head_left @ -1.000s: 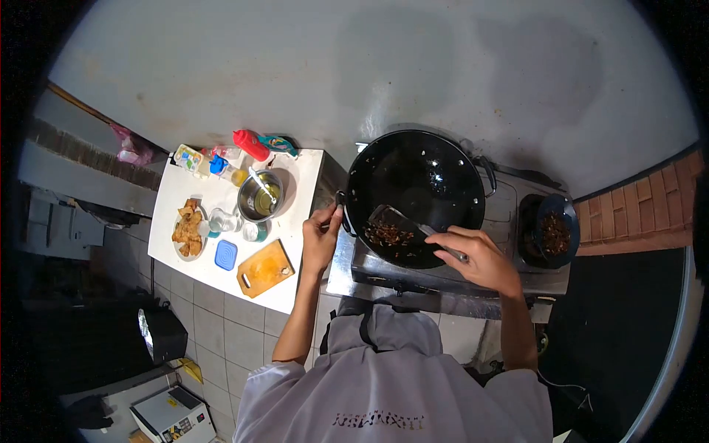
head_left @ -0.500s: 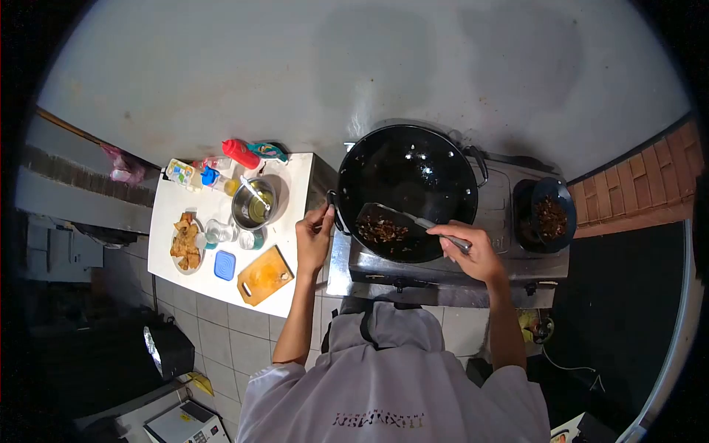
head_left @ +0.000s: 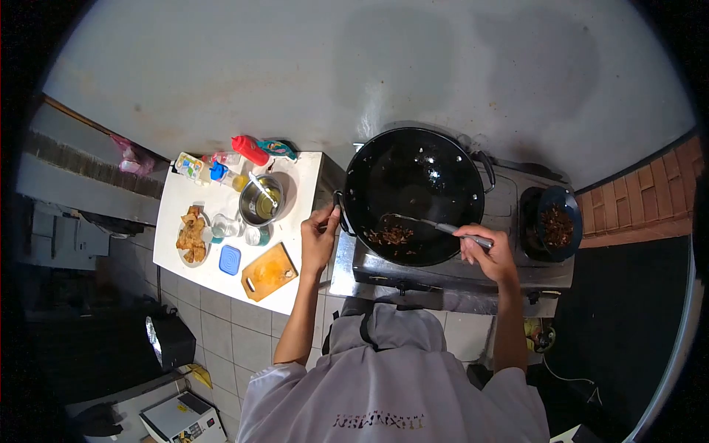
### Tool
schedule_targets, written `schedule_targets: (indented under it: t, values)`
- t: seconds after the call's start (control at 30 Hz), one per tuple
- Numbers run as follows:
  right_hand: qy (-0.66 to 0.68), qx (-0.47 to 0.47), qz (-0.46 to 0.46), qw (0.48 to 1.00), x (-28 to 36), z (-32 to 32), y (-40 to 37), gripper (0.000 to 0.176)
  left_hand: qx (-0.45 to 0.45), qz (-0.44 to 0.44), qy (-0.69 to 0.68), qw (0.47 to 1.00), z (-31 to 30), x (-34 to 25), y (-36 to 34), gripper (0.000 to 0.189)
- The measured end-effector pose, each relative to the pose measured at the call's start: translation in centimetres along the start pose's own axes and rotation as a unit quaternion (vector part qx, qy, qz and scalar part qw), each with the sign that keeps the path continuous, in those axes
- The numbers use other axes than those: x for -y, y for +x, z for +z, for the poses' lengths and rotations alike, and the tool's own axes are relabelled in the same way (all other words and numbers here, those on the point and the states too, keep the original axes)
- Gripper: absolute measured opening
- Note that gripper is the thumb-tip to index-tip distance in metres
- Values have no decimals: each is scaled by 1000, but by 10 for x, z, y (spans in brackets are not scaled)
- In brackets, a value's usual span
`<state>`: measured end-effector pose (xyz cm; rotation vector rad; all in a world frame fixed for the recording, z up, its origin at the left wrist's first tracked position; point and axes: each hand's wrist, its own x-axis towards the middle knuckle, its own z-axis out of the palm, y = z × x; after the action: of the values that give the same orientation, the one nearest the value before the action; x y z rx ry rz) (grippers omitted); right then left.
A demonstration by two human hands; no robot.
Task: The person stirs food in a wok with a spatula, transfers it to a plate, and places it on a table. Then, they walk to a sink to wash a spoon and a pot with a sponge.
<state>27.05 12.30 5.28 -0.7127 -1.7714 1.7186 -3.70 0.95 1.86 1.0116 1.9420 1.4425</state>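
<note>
A white rectangular table point(head_left: 301, 193) fills the nine o'clock side of the view. Just beside it, toward three o'clock, stands a stainless-steel gas stove point(head_left: 509, 203). A large round black wok point(head_left: 413, 173) sits on the stove's left burner. At the wok's three o'clock, on the other burner, a dark blue bowl point(head_left: 559, 198) holds brown cooked bits.

On the table, a round steel pot of yellow liquid point(head_left: 260, 201) stands near the middle, with a spoon resting in it. An orange-brown wooden cutting board point(head_left: 269, 271) lies at the pot's six o'clock, near the table's front edge. A small plate of golden fried pieces point(head_left: 192, 236) sits at the pot's eight o'clock. A red squeeze bottle point(head_left: 249, 149) lies at the pot's twelve o'clock by the wall. A square blue plastic lid point(head_left: 230, 260) lies between the plate and the board.

The person's left hand point(head_left: 319, 240) is clenched on the wok's side handle at the pan's nine o'clock rim. The right hand point(head_left: 487, 251) is closed round the handle of a long metal spatula point(head_left: 432, 225) at the wok's four o'clock. The spatula's blade reaches down into the pan. A small heap of brown chopped food point(head_left: 391, 236) lies on the wok's inner wall at six o'clock, just beside the blade.
</note>
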Motion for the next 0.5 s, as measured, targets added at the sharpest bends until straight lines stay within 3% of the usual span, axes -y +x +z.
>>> schedule_targets:
  t: [0.33, 0.5]
  values:
    - [-16, 2, -40, 999, 2, 9, 11, 17, 6, -7, -9, 1000, -1, 5, 1, 29]
    - [-12, -59, -35, 998, 26, 9, 4, 15, -1, -7, -2, 1000, 0, 3, 1, 29]
